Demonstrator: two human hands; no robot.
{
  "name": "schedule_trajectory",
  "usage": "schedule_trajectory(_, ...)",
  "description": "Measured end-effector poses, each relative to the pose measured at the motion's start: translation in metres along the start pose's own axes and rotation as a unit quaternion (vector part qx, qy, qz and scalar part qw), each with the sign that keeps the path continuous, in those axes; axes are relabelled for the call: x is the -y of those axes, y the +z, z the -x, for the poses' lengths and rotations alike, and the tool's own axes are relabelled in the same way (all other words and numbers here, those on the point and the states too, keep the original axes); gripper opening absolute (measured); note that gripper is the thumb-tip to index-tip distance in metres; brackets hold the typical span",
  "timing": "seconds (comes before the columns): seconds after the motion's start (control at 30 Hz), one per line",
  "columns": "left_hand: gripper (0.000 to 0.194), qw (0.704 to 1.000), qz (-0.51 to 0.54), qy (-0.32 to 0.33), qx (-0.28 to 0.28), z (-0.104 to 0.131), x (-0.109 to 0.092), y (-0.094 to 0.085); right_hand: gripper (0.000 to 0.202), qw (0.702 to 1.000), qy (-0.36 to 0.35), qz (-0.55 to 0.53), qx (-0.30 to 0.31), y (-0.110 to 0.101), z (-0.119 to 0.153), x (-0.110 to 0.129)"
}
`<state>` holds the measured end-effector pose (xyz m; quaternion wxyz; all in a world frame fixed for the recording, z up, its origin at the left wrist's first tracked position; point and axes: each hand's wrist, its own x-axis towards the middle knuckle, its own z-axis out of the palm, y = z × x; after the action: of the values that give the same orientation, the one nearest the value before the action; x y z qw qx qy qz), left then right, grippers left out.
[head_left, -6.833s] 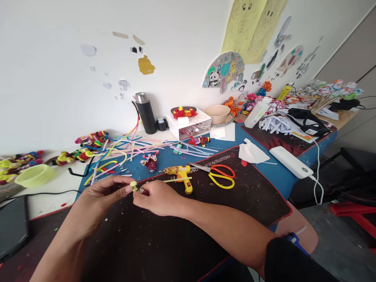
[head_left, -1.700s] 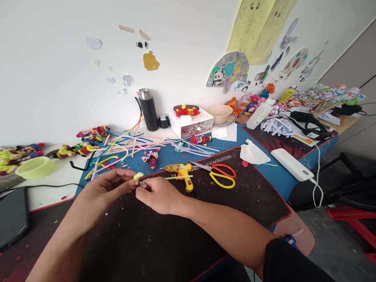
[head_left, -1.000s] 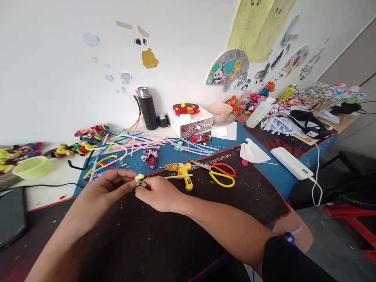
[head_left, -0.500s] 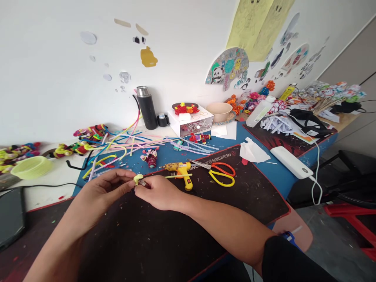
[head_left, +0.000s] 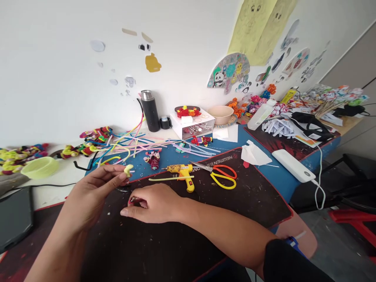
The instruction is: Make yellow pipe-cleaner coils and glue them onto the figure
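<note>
Between the thumb and fingers of my left hand [head_left: 102, 186] is a small curled pale yellow piece [head_left: 128, 170]. My right hand [head_left: 147, 201] is lower and to the right, over the black mat [head_left: 141, 243], apart from the left. Its fingers curl round something small and shiny that I cannot make out. A yellow glue gun [head_left: 185, 174] lies beyond my right hand, with a straight pale yellow stem [head_left: 167, 179] across it. Scissors [head_left: 220, 175] with orange and yellow handles rest to its right. A dark red fuzzy figure [head_left: 153, 159] stands behind the glue gun's nozzle.
Coloured pipe cleaners [head_left: 132, 145] spread behind the hands. A black flask [head_left: 151, 111], a white box [head_left: 195, 127] and a beige bowl [head_left: 221, 115] stand near the wall. A phone [head_left: 16, 215] lies at far left, a white power bank [head_left: 293, 166] at right.
My hands have come apart. The right hand moved down and left, while the left kept the yellow piece and moved slightly left. The view has shifted a little.
</note>
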<state>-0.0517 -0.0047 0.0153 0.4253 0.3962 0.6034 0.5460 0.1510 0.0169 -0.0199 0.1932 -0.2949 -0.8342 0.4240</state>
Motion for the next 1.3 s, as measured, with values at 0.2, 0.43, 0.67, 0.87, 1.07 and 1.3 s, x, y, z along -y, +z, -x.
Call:
schedule_trajectory(0.2,0.058,1.000,-0.007,0.014,0.014,0.001,0.000,-0.002,0.036,0.992,-0.092,0.082,0.012,0.015,-0.012,-0.007)
schedule_trajectory(0.43,0.052,1.000,0.005,0.018,0.015,0.001,-0.002,-0.004,0.017,0.996,-0.076,0.036,-0.042,0.011,-0.012,0.004)
schedule_trajectory(0.67,0.050,0.998,0.001,-0.021,0.063,0.002,-0.001,-0.002,0.030,0.956,0.012,-0.216,-0.197,-0.007,-0.011,-0.009)
schedule_trajectory(0.87,0.048,0.991,-0.052,-0.042,0.116,0.007,-0.007,0.008,0.042,0.941,0.024,-0.269,-0.206,-0.010,-0.012,-0.012)
schedule_trajectory(1.07,0.054,0.992,-0.021,-0.050,0.117,0.008,-0.002,0.008,0.043,0.929,0.049,-0.296,-0.214,-0.010,-0.012,-0.013)
schedule_trajectory(1.3,0.054,0.992,-0.035,0.012,0.119,0.012,-0.007,0.011,0.049,0.918,0.057,-0.306,-0.247,-0.015,-0.012,-0.010)
